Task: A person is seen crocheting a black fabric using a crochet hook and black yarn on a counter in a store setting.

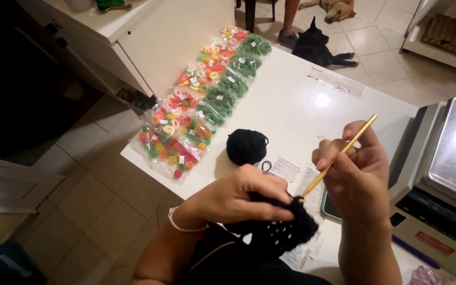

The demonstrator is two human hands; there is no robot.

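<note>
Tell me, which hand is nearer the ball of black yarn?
Left. The left hand lies just below the ball of black yarn; the right hand is farther off to its right.

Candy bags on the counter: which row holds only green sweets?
The row of green candy bags nearer the black yarn ball; the outer row is mixed red, orange and yellow.

On my white table (302, 105), far to the left, lie two rows of clear candy bags (201, 100), one mixed colours, one green. At the right stands a metal scale (444, 174). On the far tiled floor rests a black dog (317, 47), beyond it a tan dog (336, 8).
</note>
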